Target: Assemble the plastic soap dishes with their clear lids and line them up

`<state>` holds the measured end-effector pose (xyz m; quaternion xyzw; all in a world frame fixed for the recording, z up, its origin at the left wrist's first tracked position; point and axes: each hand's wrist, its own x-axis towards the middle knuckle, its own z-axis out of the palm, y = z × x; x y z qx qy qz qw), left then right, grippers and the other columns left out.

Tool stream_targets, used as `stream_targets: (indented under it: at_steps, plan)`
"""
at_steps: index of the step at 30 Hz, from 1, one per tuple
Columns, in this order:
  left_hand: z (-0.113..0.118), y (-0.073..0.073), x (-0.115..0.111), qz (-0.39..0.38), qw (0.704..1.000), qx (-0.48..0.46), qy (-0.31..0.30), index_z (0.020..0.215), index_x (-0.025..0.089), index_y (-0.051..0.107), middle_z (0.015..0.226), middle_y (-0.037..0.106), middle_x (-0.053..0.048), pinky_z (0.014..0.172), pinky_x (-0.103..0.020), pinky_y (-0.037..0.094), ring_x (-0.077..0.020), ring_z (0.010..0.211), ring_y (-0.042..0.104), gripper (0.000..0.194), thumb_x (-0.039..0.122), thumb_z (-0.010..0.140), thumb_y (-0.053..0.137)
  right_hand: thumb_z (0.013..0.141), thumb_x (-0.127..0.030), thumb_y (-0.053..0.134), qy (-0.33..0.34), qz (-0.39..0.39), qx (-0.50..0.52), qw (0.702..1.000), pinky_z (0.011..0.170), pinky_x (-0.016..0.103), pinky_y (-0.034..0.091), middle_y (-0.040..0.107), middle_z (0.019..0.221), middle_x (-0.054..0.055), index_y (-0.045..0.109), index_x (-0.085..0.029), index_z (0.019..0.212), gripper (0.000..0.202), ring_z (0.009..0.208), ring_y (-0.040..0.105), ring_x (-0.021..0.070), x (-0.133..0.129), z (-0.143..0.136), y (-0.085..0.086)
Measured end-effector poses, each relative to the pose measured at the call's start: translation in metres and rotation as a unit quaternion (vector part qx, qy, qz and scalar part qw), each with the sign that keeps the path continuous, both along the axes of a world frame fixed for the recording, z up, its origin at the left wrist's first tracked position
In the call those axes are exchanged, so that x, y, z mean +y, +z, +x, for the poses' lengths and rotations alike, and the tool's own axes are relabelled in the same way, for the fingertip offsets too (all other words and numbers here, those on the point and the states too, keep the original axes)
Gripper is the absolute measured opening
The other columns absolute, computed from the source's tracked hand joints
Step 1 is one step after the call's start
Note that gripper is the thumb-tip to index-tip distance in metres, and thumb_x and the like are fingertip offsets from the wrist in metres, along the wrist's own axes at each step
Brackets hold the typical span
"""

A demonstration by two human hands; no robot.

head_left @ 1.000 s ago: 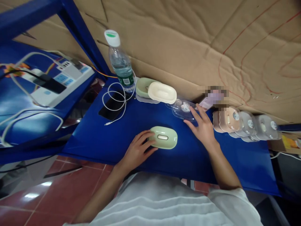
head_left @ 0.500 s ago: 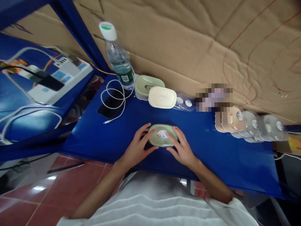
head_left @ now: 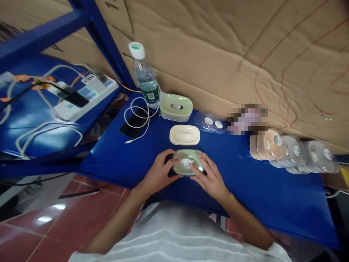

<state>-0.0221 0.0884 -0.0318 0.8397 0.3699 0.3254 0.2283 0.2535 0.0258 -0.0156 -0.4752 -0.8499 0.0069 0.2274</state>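
A green oval soap dish [head_left: 178,168] with a clear lid and a round sticker is between my two hands, low over the blue table. My left hand [head_left: 159,171] grips its left end, fingers behind and thumb in front. At the right end, my right hand [head_left: 212,176] holds it with fingers curled over the lid. Just behind it lies a cream oval tray [head_left: 184,135]. Farther back sits an open green dish [head_left: 176,105] with a small label inside. Clear lids [head_left: 209,123] with round stickers lie to its right.
A water bottle [head_left: 147,78] stands at the back left beside a black phone [head_left: 133,123] and a coiled white cable [head_left: 148,122]. Stacked lidded dishes [head_left: 269,145], pink and grey, stand at the right. A power strip [head_left: 87,96] sits on the left shelf. Cardboard [head_left: 207,54] lines the back.
The cream tray has shifted towards me, away from the open green dish it overlapped in view. Both hands remain on the lidded dish. The camera view has turned slightly.
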Motion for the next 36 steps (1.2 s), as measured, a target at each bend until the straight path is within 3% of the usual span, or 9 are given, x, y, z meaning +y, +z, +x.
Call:
stream_targets:
  at_steps: [2, 5, 8, 13, 16, 22, 30, 33, 36]
  plan:
    - [-0.001, 0.0, -0.004, -0.001, 1.0, 0.004, 0.008, 0.137, 0.026, 0.06, 0.146, 0.054, -0.016, 0.111, -0.055, 0.061, -0.0363, 0.139, 0.061, 0.061, 0.029, 0.084, 0.092, 0.101, -0.029, 0.076, 0.018, -0.013, 0.004, 1.0, 0.124, 0.055, 0.052, 0.041, 0.175, 0.012, 0.038, -0.035, 0.171, 0.08, 0.163, 0.037, 0.0368, -0.001, 0.002, -0.001]
    - [0.0, 0.002, -0.008, -0.015, 1.0, -0.005, 0.008, 0.145, 0.027, 0.055, 0.157, 0.047, -0.019, 0.116, -0.056, 0.058, -0.037, 0.149, 0.054, 0.064, 0.03, 0.09, 0.088, 0.103, -0.029, 0.073, 0.025, -0.055, 0.038, 0.997, 0.125, 0.055, 0.05, 0.032, 0.179, 0.012, 0.032, -0.036, 0.173, 0.082, 0.165, 0.032, 0.036, 0.001, 0.004, -0.003]
    - [0.002, 0.007, -0.009, -0.037, 0.999, -0.001, -0.003, 0.156, 0.03, 0.049, 0.168, 0.041, -0.019, 0.12, -0.055, 0.055, -0.0359, 0.154, 0.051, 0.068, 0.032, 0.096, 0.081, 0.104, -0.026, 0.069, 0.005, -0.079, 0.06, 0.995, 0.126, 0.059, 0.047, 0.024, 0.182, 0.01, 0.025, -0.04, 0.175, 0.084, 0.167, 0.026, 0.0365, 0.003, 0.006, -0.003]
    - [0.006, 0.013, -0.003, -0.035, 0.999, 0.017, -0.02, 0.159, 0.03, 0.05, 0.17, 0.042, -0.017, 0.122, -0.054, 0.054, -0.0351, 0.154, 0.052, 0.064, 0.03, 0.1, 0.076, 0.106, -0.026, 0.067, -0.02, -0.11, 0.094, 0.989, 0.129, 0.06, 0.043, 0.008, 0.185, 0.007, 0.029, -0.043, 0.173, 0.08, 0.168, 0.022, 0.0367, 0.005, 0.007, 0.0]
    - [0.007, 0.014, 0.002, -0.028, 0.999, 0.016, -0.027, 0.157, 0.03, 0.053, 0.168, 0.043, -0.017, 0.122, -0.056, 0.053, -0.0361, 0.154, 0.05, 0.061, 0.031, 0.1, 0.076, 0.105, -0.027, 0.068, -0.019, -0.097, 0.101, 0.99, 0.13, 0.055, 0.043, 0.013, 0.185, 0.008, 0.031, -0.042, 0.173, 0.078, 0.167, 0.029, 0.0341, 0.008, 0.009, 0.001]
    - [-0.001, 0.014, 0.003, -0.031, 0.999, -0.006, -0.024, 0.149, 0.028, 0.057, 0.158, 0.046, -0.017, 0.118, -0.055, 0.058, -0.0354, 0.146, 0.056, 0.055, 0.035, 0.099, 0.078, 0.102, -0.033, 0.073, -0.001, -0.073, 0.049, 0.996, 0.127, 0.057, 0.047, 0.019, 0.183, 0.012, 0.037, -0.04, 0.171, 0.078, 0.164, 0.037, 0.0364, 0.013, 0.011, -0.003]
    - [-0.012, 0.008, 0.002, -0.037, 0.998, -0.004, -0.043, 0.15, 0.031, 0.057, 0.159, 0.043, -0.015, 0.117, -0.055, 0.059, -0.0339, 0.143, 0.058, 0.053, 0.036, 0.101, 0.076, 0.106, -0.036, 0.067, -0.012, -0.109, 0.009, 0.994, 0.127, 0.056, 0.047, 0.009, 0.185, 0.009, 0.034, -0.04, 0.172, 0.074, 0.166, 0.031, 0.0359, 0.004, 0.007, 0.003]
    - [-0.028, 0.009, -0.002, -0.04, 0.998, -0.007, -0.039, 0.15, 0.034, 0.058, 0.159, 0.044, -0.014, 0.117, -0.056, 0.059, -0.0334, 0.144, 0.058, 0.052, 0.034, 0.101, 0.076, 0.11, -0.045, 0.059, 0.037, -0.137, 0.002, 0.99, 0.129, 0.056, 0.044, 0.024, 0.182, 0.01, 0.026, -0.035, 0.175, 0.074, 0.165, 0.035, 0.033, 0.02, 0.013, 0.01]
    - [-0.053, 0.017, -0.012, -0.06, 0.998, -0.016, 0.002, 0.149, 0.035, 0.059, 0.158, 0.045, -0.011, 0.121, -0.055, 0.056, -0.0322, 0.147, 0.056, 0.051, 0.033, 0.101, 0.076, 0.114, -0.046, 0.047, 0.017, -0.137, -0.003, 0.99, 0.133, 0.057, 0.038, 0.038, 0.177, 0.011, 0.017, -0.028, 0.177, 0.072, 0.164, 0.037, 0.0301, 0.049, 0.017, 0.012]
